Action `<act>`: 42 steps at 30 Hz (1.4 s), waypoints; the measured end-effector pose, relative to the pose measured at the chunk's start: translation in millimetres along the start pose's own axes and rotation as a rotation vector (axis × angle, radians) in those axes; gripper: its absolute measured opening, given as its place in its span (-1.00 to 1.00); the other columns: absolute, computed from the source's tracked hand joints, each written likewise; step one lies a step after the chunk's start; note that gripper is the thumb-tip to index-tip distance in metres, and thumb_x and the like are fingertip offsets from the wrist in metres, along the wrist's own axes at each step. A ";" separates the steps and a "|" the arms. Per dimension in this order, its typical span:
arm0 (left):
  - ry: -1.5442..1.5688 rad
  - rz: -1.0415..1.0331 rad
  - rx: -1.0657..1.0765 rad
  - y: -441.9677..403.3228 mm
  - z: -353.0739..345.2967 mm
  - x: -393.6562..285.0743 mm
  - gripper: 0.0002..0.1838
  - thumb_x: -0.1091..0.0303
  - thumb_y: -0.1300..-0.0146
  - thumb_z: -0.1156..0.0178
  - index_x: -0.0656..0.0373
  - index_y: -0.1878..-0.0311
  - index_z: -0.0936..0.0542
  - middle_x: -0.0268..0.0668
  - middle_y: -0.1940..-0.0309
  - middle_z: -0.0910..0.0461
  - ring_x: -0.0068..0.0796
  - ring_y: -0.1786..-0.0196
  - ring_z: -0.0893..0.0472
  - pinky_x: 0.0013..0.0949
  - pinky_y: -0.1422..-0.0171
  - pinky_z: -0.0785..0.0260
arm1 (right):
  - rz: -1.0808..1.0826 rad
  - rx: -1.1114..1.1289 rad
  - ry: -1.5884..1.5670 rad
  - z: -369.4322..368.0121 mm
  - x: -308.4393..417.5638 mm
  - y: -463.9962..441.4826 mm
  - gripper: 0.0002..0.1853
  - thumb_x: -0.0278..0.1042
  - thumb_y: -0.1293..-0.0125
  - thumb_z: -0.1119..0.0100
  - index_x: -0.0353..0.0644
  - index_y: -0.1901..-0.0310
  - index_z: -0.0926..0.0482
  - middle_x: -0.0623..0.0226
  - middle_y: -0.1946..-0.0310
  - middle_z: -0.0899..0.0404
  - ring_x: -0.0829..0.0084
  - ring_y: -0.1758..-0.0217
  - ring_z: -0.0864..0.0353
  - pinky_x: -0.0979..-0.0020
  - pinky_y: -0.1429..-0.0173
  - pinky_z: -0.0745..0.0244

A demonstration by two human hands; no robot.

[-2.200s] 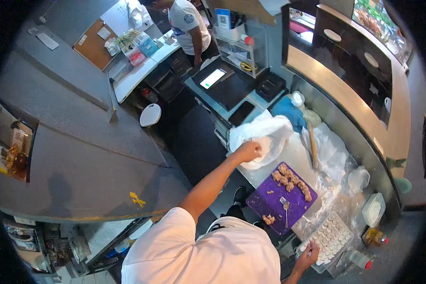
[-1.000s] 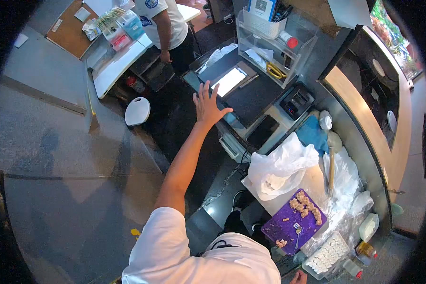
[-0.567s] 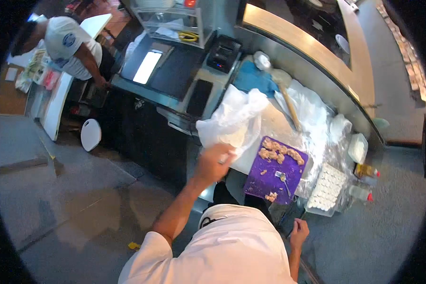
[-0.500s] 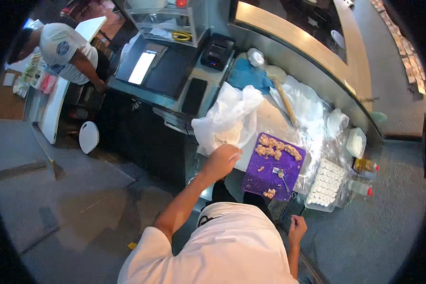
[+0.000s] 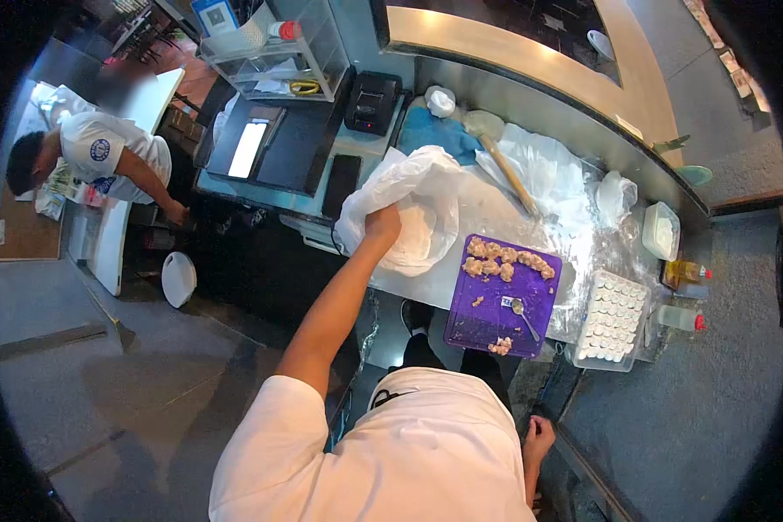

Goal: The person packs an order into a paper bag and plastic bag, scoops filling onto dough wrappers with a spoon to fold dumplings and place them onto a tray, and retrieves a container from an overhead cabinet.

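Against grey wall [image 5: 496,100], dusted counter [image 5: 496,204], white bag [image 5: 426,190]

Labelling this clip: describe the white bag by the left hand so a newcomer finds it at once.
On the counter, find the purple board. Upper left of it in the picture sits the white bag, left hand at its mouth. Unlike the crumpled plastic nearby, it gapes around pale contents.

A phone [image 5: 249,150] (lit bright white) lies near a clear rack [image 5: 319,54] holding yellow scissors [image 5: 304,88].
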State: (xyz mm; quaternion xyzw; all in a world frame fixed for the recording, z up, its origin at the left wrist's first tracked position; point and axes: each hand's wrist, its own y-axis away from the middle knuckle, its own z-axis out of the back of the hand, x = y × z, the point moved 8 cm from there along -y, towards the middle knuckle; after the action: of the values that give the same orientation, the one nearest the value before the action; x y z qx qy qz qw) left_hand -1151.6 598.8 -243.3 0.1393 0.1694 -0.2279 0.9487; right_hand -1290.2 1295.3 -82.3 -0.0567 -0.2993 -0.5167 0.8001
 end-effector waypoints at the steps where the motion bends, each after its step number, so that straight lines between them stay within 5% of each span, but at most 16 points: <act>1: -0.010 -0.009 -0.067 -2.6 -9.0 0.8 -0.33 0.32 -0.30 -0.32 0.22 -0.46 -0.41 0.12 -0.44 -0.40 0.17 -0.46 -0.42 0.05 -0.53 -0.29 | -0.034 0.014 -0.002 -2.8 -4.9 7.0 -0.88 -0.51 -0.31 -0.27 -0.32 0.16 -0.72 0.10 0.27 -0.70 0.17 0.21 -0.71 0.24 0.07 -0.57; 6: 0.036 -0.020 -0.051 5.0 6.6 -11.1 -0.12 0.20 -0.20 -0.42 0.20 -0.55 -0.28 0.11 -0.59 -0.17 0.16 -0.64 -0.10 0.04 -0.72 0.09 | -0.046 -0.022 -0.019 -15.7 -34.1 27.7 -0.86 -0.49 -0.28 -0.28 -0.33 0.17 -0.73 0.08 0.28 -0.72 0.17 0.22 -0.72 0.25 0.06 -0.59; 11: 0.113 0.053 -0.004 3.5 9.3 -14.3 -0.34 0.19 -0.34 -0.24 0.18 -0.48 -0.41 0.10 -0.50 -0.33 0.13 -0.60 -0.19 -0.01 -0.70 0.01 | -0.030 -0.019 0.008 -10.4 -22.4 25.5 -0.86 -0.48 -0.27 -0.29 -0.34 0.19 -0.72 0.06 0.28 -0.72 0.15 0.23 -0.72 0.23 0.06 -0.59; 14: 0.481 0.053 -0.266 12.1 12.1 -2.3 -0.48 0.21 -0.40 -0.09 0.16 -0.38 -0.53 0.06 -0.40 -0.47 0.12 -0.55 -0.28 -0.03 -0.67 -0.04 | -0.014 -0.029 -0.005 -12.0 -43.0 21.8 -0.85 -0.44 -0.27 -0.31 -0.33 0.20 -0.72 0.06 0.29 -0.71 0.14 0.25 -0.71 0.23 0.08 -0.58; 15: 0.317 -0.064 -0.435 24.5 11.1 -7.8 -0.56 0.26 -0.42 -0.10 0.20 -0.30 -0.57 0.13 -0.28 -0.56 0.24 -0.39 -0.44 0.14 -0.54 -0.21 | -0.018 -0.026 0.013 -13.9 -54.3 21.1 -0.86 -0.43 -0.29 -0.31 -0.33 0.20 -0.71 0.07 0.29 -0.71 0.16 0.25 -0.71 0.23 0.10 -0.58; 19: 0.418 -0.151 -0.553 39.1 34.3 -19.2 -0.59 0.16 -0.49 -0.07 0.14 -0.27 -0.58 0.06 -0.26 -0.57 0.16 -0.39 -0.43 0.04 -0.54 -0.21 | -0.019 0.094 0.069 -20.6 -75.4 7.2 -0.83 -0.36 -0.36 -0.26 -0.23 0.13 -0.74 0.13 0.23 -0.74 0.17 0.19 -0.70 0.25 0.03 -0.59; 23: 0.678 -0.122 -0.334 66.1 67.6 -52.1 -0.55 0.06 -0.53 -0.05 0.13 -0.30 -0.56 0.02 -0.29 -0.56 0.08 -0.43 -0.41 0.01 -0.59 -0.16 | -0.152 0.184 0.177 2.2 -17.6 5.8 -0.71 -0.14 -0.48 -0.20 -0.14 0.00 -0.76 0.13 0.01 -0.76 0.02 -0.06 -0.71 0.16 -0.21 -0.58; 27: 0.267 -0.186 -0.392 83.4 76.2 -74.4 -0.66 0.19 -0.55 0.00 0.20 -0.10 -0.65 -0.04 -0.16 -0.66 0.03 -0.23 -0.62 0.02 -0.35 -0.44 | 0.140 -0.009 -0.039 -11.4 -79.8 -14.0 -0.87 -0.43 -0.34 -0.27 -0.27 0.17 -0.73 0.13 0.28 -0.74 0.25 0.25 -0.70 0.30 0.09 -0.59; 29: 0.059 -0.147 -0.016 65.4 36.7 -66.9 -0.72 0.28 -0.52 -0.02 0.21 0.03 -0.67 -0.07 0.01 -0.72 0.00 0.09 -0.73 0.02 -0.04 -0.58 | 0.103 -0.044 -0.051 1.6 -19.0 -26.5 -0.85 -0.43 -0.35 -0.28 -0.36 0.18 -0.70 0.12 0.27 -0.71 0.27 0.25 -0.69 0.24 0.14 -0.57; 30: 0.126 -0.289 -0.239 54.3 4.1 -57.3 -0.78 0.33 -0.44 -0.06 0.17 0.11 -0.69 -0.14 0.21 -0.72 -0.01 0.29 -0.72 -0.01 0.16 -0.59 | 0.042 -0.077 -0.138 8.6 9.7 -32.3 -0.85 -0.42 -0.36 -0.27 -0.34 0.16 -0.70 0.12 0.26 -0.71 0.30 0.23 -0.69 0.28 0.09 -0.57; 32: 0.068 -0.296 -0.287 97.9 99.4 -101.8 -0.82 0.41 -0.36 -0.08 0.15 0.17 -0.68 -0.16 0.27 -0.65 -0.02 0.26 -0.72 -0.03 0.17 -0.59 | 0.145 -0.071 -0.108 16.7 39.4 -49.8 -0.87 -0.46 -0.38 -0.27 -0.31 0.13 -0.71 0.18 0.26 -0.71 0.40 0.22 -0.68 0.37 0.09 -0.55; 35: 0.147 -0.363 -0.335 123.9 131.5 -110.0 -0.80 0.46 -0.33 -0.09 0.12 0.10 -0.69 -0.11 0.16 -0.65 0.02 0.25 -0.71 -0.07 0.18 -0.61 | 0.115 -0.079 -0.232 18.2 79.6 -75.1 -0.88 -0.50 -0.37 -0.27 -0.35 0.14 -0.70 0.21 0.28 -0.70 0.41 0.24 -0.67 0.41 0.10 -0.54; 37: 0.271 -0.510 -0.463 148.4 162.4 -125.3 -0.80 0.49 -0.38 -0.08 0.15 0.06 -0.67 -0.09 0.06 -0.67 -0.04 0.17 -0.73 -0.13 0.11 -0.63 | 0.053 -0.065 -0.280 20.6 112.2 -90.5 -0.87 -0.50 -0.36 -0.28 -0.37 0.14 -0.71 0.19 0.29 -0.69 0.41 0.25 -0.66 0.41 0.10 -0.54; 38: 0.547 -0.362 -0.328 157.6 178.4 -134.3 -0.81 0.50 -0.44 -0.05 0.18 0.03 -0.65 -0.09 0.00 -0.68 -0.13 0.05 -0.72 -0.14 -0.02 -0.61 | 0.104 -0.071 -0.252 12.5 107.3 -104.0 -0.87 -0.50 -0.36 -0.28 -0.35 0.13 -0.72 0.17 0.29 -0.70 0.40 0.24 -0.67 0.40 0.10 -0.54; 39: 0.801 -0.196 -0.184 172.0 188.0 -139.5 -0.81 0.51 -0.51 -0.02 0.21 -0.01 -0.63 -0.10 -0.05 -0.69 -0.21 -0.07 -0.72 -0.16 -0.14 -0.59 | 0.138 -0.088 -0.172 7.4 119.3 -117.1 -0.85 -0.50 -0.35 -0.28 -0.31 0.11 -0.73 0.13 0.26 -0.71 0.33 0.24 -0.69 0.36 0.09 -0.54; 42: 1.016 -0.336 -0.182 206.2 207.7 -162.0 -0.81 0.52 -0.55 -0.01 0.25 -0.08 -0.57 -0.08 -0.14 -0.67 -0.32 -0.15 -0.68 -0.22 -0.23 -0.55 | 0.266 -0.084 0.029 -40.9 116.1 -163.1 -0.81 -0.40 -0.27 -0.35 -0.23 0.10 -0.71 0.08 0.22 -0.66 -0.01 0.11 -0.66 0.09 0.00 -0.54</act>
State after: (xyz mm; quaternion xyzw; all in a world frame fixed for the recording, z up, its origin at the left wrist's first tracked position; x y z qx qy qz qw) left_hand -1135.0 767.1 45.3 0.1201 0.6456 -0.2647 0.7062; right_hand -1380.2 1111.9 -88.9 -0.1216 -0.2559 -0.4190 0.8626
